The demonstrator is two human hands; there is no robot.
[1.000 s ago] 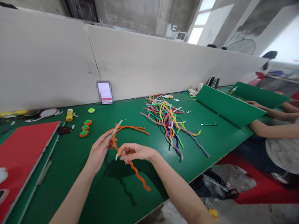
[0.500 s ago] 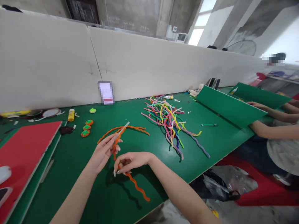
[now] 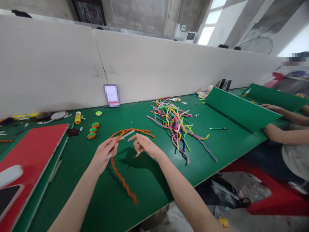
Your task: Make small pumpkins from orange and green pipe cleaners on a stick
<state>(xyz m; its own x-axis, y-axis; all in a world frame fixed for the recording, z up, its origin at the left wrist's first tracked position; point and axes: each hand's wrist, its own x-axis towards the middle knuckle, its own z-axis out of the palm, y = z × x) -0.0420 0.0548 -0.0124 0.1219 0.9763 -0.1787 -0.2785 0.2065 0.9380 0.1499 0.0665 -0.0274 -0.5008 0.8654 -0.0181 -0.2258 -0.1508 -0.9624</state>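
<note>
My left hand (image 3: 105,154) pinches an orange fuzzy stem (image 3: 121,179), whose long end hangs down toward the near edge, together with a thin pale strip (image 3: 127,134) that points up to the right. Just right of the strip, my right hand (image 3: 145,144) hovers with its fingers apart and nothing in them. More orange stems (image 3: 144,131) lie on the green table behind both hands. Three small orange and green coils (image 3: 92,130) sit in a row to the left.
A pile of coloured fuzzy stems (image 3: 177,124) lies right of centre, with a green cutter (image 3: 218,128) beyond. Red board (image 3: 41,151) at left, phone (image 3: 112,95) against the white partition, glue stick (image 3: 77,117). Another person's arms (image 3: 285,133) and green boards (image 3: 241,108) are at right.
My right hand has let go of the orange stem and moved up beside the pale strip. My left hand has shifted slightly left, and the strip now leans more to the right.
</note>
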